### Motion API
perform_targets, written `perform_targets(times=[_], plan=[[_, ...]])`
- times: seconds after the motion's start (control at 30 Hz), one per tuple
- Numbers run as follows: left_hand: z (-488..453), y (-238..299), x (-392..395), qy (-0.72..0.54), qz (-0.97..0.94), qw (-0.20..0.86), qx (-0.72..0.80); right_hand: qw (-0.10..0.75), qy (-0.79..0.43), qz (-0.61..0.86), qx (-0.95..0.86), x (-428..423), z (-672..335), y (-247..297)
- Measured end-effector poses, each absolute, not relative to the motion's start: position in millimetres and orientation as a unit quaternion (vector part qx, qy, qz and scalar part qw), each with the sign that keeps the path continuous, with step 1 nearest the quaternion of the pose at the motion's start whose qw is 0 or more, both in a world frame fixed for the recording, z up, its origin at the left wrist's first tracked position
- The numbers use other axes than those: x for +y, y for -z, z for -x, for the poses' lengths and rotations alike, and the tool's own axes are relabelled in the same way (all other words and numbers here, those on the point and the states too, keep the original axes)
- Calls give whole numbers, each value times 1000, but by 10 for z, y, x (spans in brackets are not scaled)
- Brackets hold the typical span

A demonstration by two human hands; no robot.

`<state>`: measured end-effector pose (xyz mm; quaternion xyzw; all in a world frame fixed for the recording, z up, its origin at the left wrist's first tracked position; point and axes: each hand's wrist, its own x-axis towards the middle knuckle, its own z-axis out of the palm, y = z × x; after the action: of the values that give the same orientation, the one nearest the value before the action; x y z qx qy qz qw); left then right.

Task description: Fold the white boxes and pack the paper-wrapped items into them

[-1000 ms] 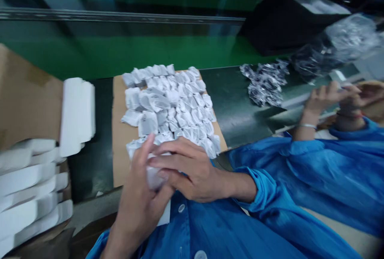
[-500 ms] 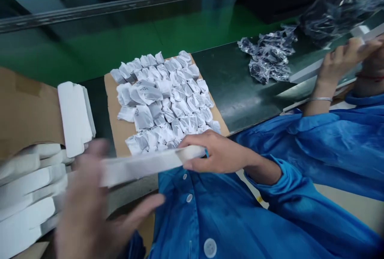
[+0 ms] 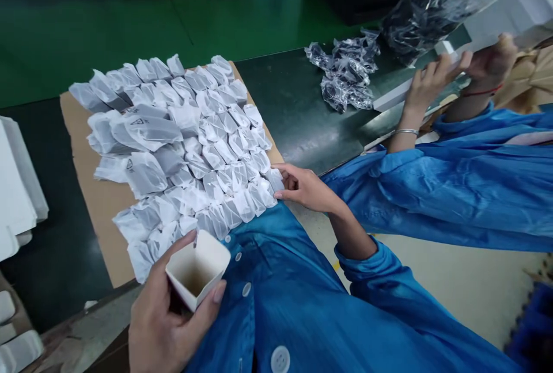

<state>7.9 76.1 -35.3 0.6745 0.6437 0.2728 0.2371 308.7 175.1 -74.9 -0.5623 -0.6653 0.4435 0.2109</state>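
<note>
My left hand point(image 3: 166, 318) is wrapped around a small white carton point(image 3: 197, 269), held with its open end facing up near my chest. My right hand point(image 3: 302, 187) rests at the near right corner of a cardboard sheet point(image 3: 101, 200), its fingertips pinching one of the small white-wrapped packets point(image 3: 274, 179) there. Several such packets point(image 3: 190, 137) lie in rows across the sheet. I wear a blue coat.
Flat white cartons point(image 3: 17, 189) lie stacked at the left edge. A person in a blue coat at the right holds a long white box point(image 3: 415, 88) in both hands. Dark items in clear bags point(image 3: 345, 71) lie on the dark table; a green belt runs behind.
The carton, held long and flat between both hands before, now stands opened in my left hand alone. My right hand let go of it and reached to the packets. The view swung right.
</note>
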Motion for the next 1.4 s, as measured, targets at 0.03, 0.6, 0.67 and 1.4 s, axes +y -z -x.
perform_targets(times=[0.03,0.6,0.67,1.4], plan=[[-107,364,798,-270,-677,243,640,226,-467,554,-652,1789,-3104,773],[-259,121,940,-310,-732,154,587,55,-132,631,-762,2153,-3220,424],[-236,103,927,-324,-738,126,579,157,-62,662,-731,2085,-3209,281],[-230,183,983,-334,-841,-109,412,289,-354,378,-805,1492,-2364,-526]])
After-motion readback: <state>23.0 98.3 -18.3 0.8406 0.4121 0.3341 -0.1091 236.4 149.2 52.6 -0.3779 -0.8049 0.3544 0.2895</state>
